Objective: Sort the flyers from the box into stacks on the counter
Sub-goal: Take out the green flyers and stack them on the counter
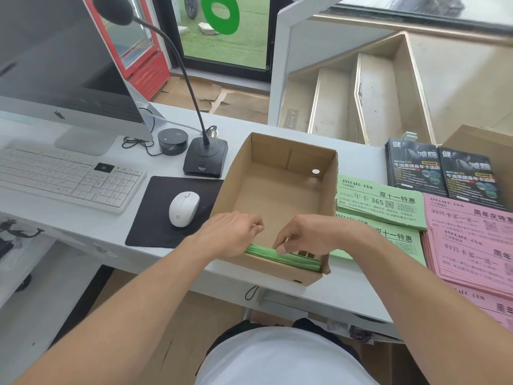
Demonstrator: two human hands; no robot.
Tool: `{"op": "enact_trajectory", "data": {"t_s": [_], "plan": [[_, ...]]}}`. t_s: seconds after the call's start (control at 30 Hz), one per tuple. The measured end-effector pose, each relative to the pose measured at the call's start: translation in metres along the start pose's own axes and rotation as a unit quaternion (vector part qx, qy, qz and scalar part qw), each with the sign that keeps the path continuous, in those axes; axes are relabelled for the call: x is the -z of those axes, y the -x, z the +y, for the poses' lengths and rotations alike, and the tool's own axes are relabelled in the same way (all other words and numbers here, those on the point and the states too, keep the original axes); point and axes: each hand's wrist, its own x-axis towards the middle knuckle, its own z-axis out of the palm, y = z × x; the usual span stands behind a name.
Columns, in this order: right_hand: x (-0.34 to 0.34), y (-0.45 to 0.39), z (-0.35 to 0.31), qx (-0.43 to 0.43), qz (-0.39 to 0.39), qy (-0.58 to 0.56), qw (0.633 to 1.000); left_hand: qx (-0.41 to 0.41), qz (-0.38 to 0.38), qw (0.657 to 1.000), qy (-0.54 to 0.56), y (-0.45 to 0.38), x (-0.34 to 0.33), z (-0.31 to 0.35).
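The green flyers (286, 258) stand on edge against the near wall of the cardboard box (277, 195), at lower centre of the frame; the rest of the box floor is bare. The left hand (230, 232) curls over the left end of the bundle, and the right hand (308, 234) pinches into its top edges with curled fingers.

Recommended step: grip the bundle at both ends and lift it straight up, clear of the near wall, so that no sheet catches on the rim.

The box overhangs the front edge of the counter (347, 298); avoid pulling it toward the body.

Right of the box lie green stacks (388, 207), pink stacks (469, 240) and dark leaflets (441, 170), closely packed. To the left, the mouse (183, 208), its pad (155, 218) and the keyboard (69, 176) restrict room.
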Motion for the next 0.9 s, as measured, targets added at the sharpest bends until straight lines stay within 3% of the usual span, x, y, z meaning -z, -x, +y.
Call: {"op": "enact_trajectory", "data": {"t_s": [0.1, 0.3, 0.37, 0.47, 0.57, 0.63, 0.77, 0.9], "plan": [[-0.001, 0.001, -0.007, -0.007, 0.006, 0.017, 1.0, 0.003, 0.004, 1.0, 0.003, 0.0, -0.001, 0.0], [-0.016, -0.003, -0.01, -0.047, 0.069, 0.167, 0.982, -0.003, 0.063, 0.996, 0.062, 0.006, -0.001, 0.001], [-0.019, 0.001, -0.009, -0.043, 0.136, 0.199, 0.97, -0.015, 0.083, 0.993, 0.086, 0.012, 0.003, 0.0], [-0.017, 0.018, -0.005, -0.024, 0.304, 0.206, 0.93, -0.011, 0.127, 0.985, 0.118, 0.024, 0.02, -0.006], [-0.004, 0.047, 0.002, -0.018, 0.412, 0.124, 0.902, -0.029, 0.157, 0.962, 0.221, 0.04, 0.045, -0.008], [0.007, 0.069, 0.009, -0.028, 0.431, 0.021, 0.902, -0.078, 0.166, 0.931, 0.315, 0.047, 0.057, -0.004], [0.022, 0.104, 0.03, -0.005, 0.394, -0.188, 0.9, -0.173, 0.124, 0.871, 0.443, 0.042, 0.062, 0.014], [0.026, 0.132, 0.06, -0.025, 0.337, -0.288, 0.896, -0.205, -0.021, 0.773, 0.6, 0.025, 0.054, 0.045]]}}
